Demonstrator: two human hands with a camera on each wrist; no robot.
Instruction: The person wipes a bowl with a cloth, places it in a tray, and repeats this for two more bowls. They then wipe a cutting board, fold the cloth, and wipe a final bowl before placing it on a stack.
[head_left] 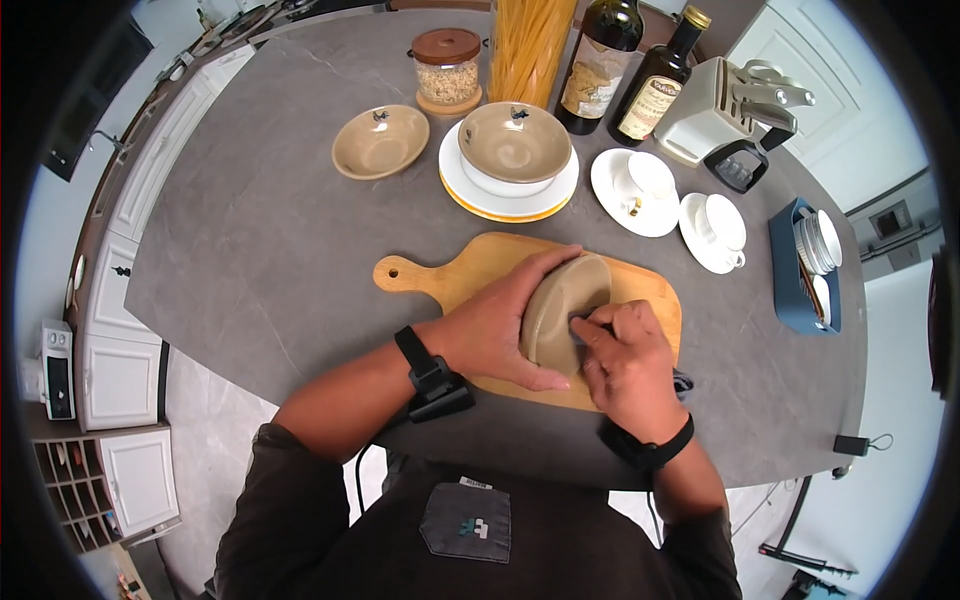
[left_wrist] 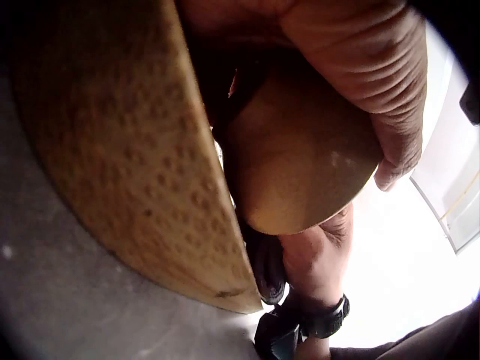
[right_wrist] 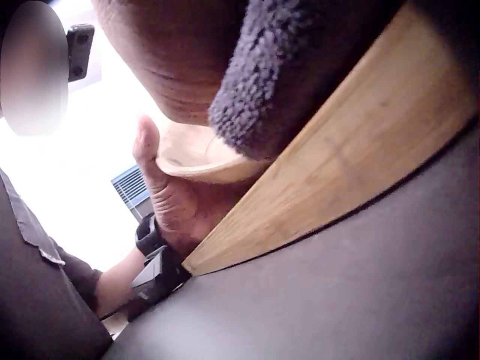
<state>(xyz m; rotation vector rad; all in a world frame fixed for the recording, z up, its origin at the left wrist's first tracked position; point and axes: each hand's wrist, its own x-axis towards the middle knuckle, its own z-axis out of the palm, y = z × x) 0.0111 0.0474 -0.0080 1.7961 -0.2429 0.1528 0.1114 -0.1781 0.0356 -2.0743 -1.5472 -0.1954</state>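
A tan bowl [head_left: 550, 318] is held tilted on its side above the wooden cutting board [head_left: 470, 262]. The left hand [head_left: 490, 325] grips its outer side, thumb low and fingers round the top edge. At the bowl's inner side, the right hand [head_left: 630, 360] has curled fingers on a dark grey cloth, most of it hidden by the hand; a bit of cloth [head_left: 683, 383] shows beside the wrist. In the right wrist view the fuzzy cloth [right_wrist: 255, 82] hangs from that hand near the bowl [right_wrist: 199, 154]. The left wrist view shows the bowl's underside [left_wrist: 300, 157] beside the board's edge [left_wrist: 150, 165].
Behind the board are another tan bowl [head_left: 380, 143], a bowl [head_left: 516, 143] on stacked plates [head_left: 508, 207], and two white cups on saucers [head_left: 635, 215]. Farther back stand a jar [head_left: 447, 75], pasta, bottles [head_left: 655, 95] and a toaster [head_left: 700, 110]. A blue bin [head_left: 795, 290] is at right.
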